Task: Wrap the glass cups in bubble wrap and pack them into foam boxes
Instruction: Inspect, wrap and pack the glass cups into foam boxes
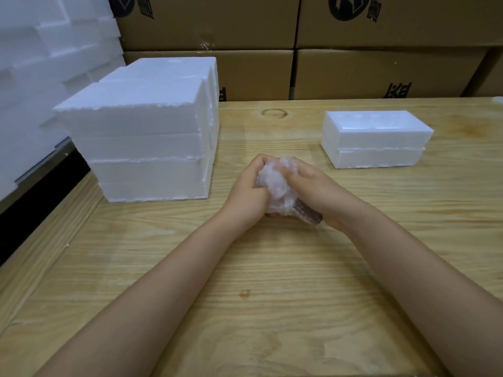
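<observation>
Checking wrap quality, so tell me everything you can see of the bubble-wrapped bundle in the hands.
The bubble-wrapped bundle is a crumpled, whitish, translucent lump held between both hands. The left hand grips its left side; the right hand curls over its top and right side. A dark reddish-brown part shows through the wrap at its lower right end; what it is cannot be told. The bundle sits low over the wooden table; whether it touches the wood is unclear.

Brown cardboard cartons [381,72] (black printed marks) stand stacked behind the wooden table [272,295].
</observation>
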The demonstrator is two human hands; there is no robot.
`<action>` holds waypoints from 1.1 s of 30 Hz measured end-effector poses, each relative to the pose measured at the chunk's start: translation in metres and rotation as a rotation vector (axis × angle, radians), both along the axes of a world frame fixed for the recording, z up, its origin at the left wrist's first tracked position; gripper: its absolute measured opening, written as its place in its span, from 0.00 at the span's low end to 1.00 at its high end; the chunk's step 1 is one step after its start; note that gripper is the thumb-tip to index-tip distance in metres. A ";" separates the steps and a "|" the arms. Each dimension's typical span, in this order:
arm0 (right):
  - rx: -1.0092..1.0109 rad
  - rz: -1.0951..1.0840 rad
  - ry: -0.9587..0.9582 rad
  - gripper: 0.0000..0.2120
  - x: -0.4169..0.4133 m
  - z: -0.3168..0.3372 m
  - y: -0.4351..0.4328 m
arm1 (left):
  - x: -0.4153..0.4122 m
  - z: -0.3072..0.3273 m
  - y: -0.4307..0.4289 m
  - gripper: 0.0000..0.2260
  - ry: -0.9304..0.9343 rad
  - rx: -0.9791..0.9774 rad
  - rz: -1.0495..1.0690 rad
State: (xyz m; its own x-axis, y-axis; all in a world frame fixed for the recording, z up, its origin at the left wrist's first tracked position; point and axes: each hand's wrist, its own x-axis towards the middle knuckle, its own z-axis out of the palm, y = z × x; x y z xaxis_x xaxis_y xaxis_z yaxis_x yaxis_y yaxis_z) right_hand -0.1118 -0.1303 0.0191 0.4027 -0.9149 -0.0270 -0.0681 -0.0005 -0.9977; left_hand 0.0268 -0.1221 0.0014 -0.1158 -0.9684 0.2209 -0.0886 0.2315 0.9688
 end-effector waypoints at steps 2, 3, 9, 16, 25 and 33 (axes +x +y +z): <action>-0.101 -0.039 0.102 0.12 0.000 -0.003 -0.002 | 0.000 0.002 0.002 0.18 0.003 0.017 -0.034; -0.131 -0.066 0.135 0.12 -0.001 -0.004 -0.003 | 0.001 0.002 0.002 0.17 -0.007 0.018 -0.066; -0.309 -0.270 0.264 0.17 0.005 -0.004 0.000 | 0.005 0.007 0.005 0.15 0.116 0.092 -0.227; -0.226 -0.104 0.230 0.21 0.002 0.001 0.002 | -0.001 -0.003 0.005 0.21 -0.093 -0.105 0.057; -0.295 -0.401 0.514 0.09 0.005 -0.010 -0.001 | -0.005 -0.002 0.011 0.20 -0.103 -0.114 0.029; -0.268 -0.305 0.404 0.12 0.010 -0.006 0.004 | -0.001 -0.010 0.004 0.23 -0.207 -0.204 0.122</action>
